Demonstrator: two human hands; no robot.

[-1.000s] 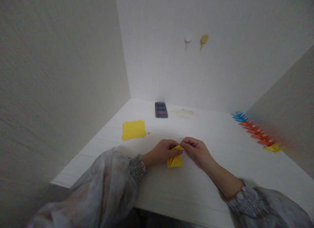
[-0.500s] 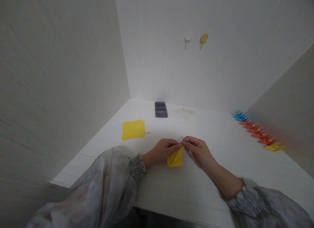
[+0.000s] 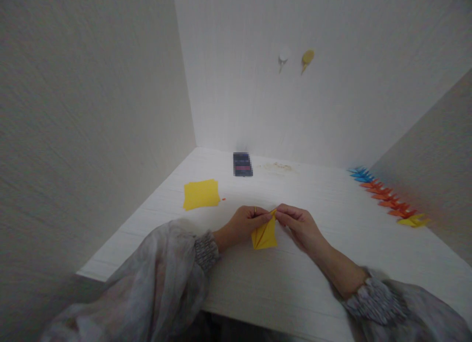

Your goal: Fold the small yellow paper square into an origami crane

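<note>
A partly folded piece of yellow paper point(image 3: 264, 236) is held between both hands above the white table, with creases running across its face. My left hand point(image 3: 247, 222), a ring on one finger, pinches the paper's upper left edge between thumb and fingers. At the top right corner, the thumb and fingertips of my right hand point(image 3: 297, 221) close on the paper. The fingertips of the two hands are close together, and they hide part of the upper edge.
A stack of yellow paper point(image 3: 201, 194) lies to the left, with a tiny orange scrap point(image 3: 223, 199) beside it. A dark blurred rectangle point(image 3: 243, 164) is at the back. Folded blue point(image 3: 361, 174), orange point(image 3: 391, 202) and yellow point(image 3: 413, 220) paper figures line the right side. Walls enclose the table.
The yellow paper and the fingertips have risen slightly. A little more of the paper's top corner shows between the hands. The other things have stayed in place.
</note>
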